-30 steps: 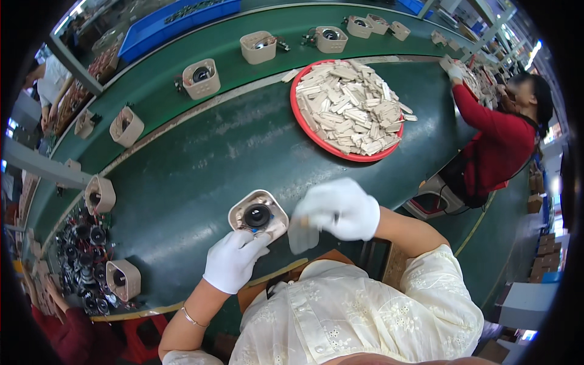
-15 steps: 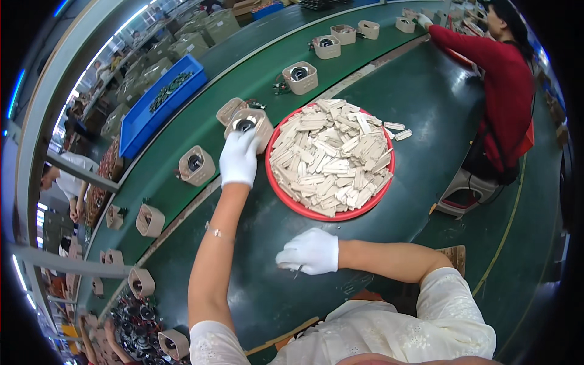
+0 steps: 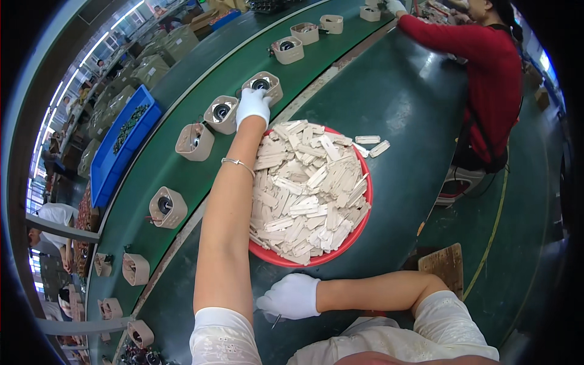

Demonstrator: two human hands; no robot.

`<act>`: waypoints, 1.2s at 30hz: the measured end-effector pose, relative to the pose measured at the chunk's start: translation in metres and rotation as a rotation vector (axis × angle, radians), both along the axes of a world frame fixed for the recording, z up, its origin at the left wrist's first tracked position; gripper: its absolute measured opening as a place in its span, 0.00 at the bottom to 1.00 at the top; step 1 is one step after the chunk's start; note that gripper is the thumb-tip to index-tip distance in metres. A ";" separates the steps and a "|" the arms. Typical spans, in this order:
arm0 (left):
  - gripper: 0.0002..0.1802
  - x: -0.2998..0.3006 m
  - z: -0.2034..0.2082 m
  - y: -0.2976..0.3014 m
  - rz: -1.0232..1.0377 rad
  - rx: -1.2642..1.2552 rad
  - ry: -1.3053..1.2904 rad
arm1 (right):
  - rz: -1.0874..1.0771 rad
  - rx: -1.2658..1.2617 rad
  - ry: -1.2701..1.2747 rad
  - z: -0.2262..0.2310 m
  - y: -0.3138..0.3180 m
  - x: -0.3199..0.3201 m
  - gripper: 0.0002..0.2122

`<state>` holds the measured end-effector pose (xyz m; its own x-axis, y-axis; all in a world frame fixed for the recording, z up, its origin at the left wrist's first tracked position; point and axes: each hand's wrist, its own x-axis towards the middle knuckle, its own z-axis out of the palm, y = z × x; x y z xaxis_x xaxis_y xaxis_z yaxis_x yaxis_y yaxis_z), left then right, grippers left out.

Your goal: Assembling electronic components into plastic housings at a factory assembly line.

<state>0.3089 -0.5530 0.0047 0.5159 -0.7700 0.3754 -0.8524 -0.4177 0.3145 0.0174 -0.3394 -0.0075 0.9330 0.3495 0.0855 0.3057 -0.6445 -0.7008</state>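
Observation:
My gloved left hand (image 3: pixel 253 107) reaches out over the green belt, its fingers at the near side of a beige speaker box (image 3: pixel 275 92). A round black speaker shows inside that box; part of my grip is hidden behind the glove. Close to my body, my gloved right hand (image 3: pixel 291 297) is closed around a thin dark metal tool (image 3: pixel 276 321), of which only the tip sticks out. Between the two hands stands a red basin (image 3: pixel 359 224) heaped with flat, off-white plastic strips (image 3: pixel 304 188).
More beige boxes (image 3: pixel 168 207) stand along the green belt (image 3: pixel 228 158). Loose strips (image 3: pixel 367 140) lie right of the basin. A blue tray (image 3: pixel 97 176) is beyond the belt. A co-worker in a red top (image 3: pixel 486 79) sits at the far right. A metal rail (image 3: pixel 64 228) crosses at left.
My left hand has left one box and moved farther along the belt to another. The view has shifted, so the basin appears lower and further left. My right hand still holds the tool.

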 end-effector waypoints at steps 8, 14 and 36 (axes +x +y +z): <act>0.08 -0.016 0.045 0.117 -0.194 -0.409 -0.123 | -0.152 0.060 -0.089 -0.004 0.013 -0.004 0.07; 0.11 -0.125 0.055 0.364 -0.069 -0.117 -0.165 | -0.341 0.178 -0.241 -0.008 0.007 -0.014 0.06; 0.17 -0.293 0.013 0.543 0.030 0.027 0.018 | -0.414 0.236 -0.447 0.006 0.111 -0.017 0.11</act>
<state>0.0157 -0.0102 0.0180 0.5455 -0.7636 0.3455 -0.8336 -0.4517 0.3179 0.0009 -0.2288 -0.0015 0.8433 -0.1068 0.5267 0.3596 -0.6162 -0.7007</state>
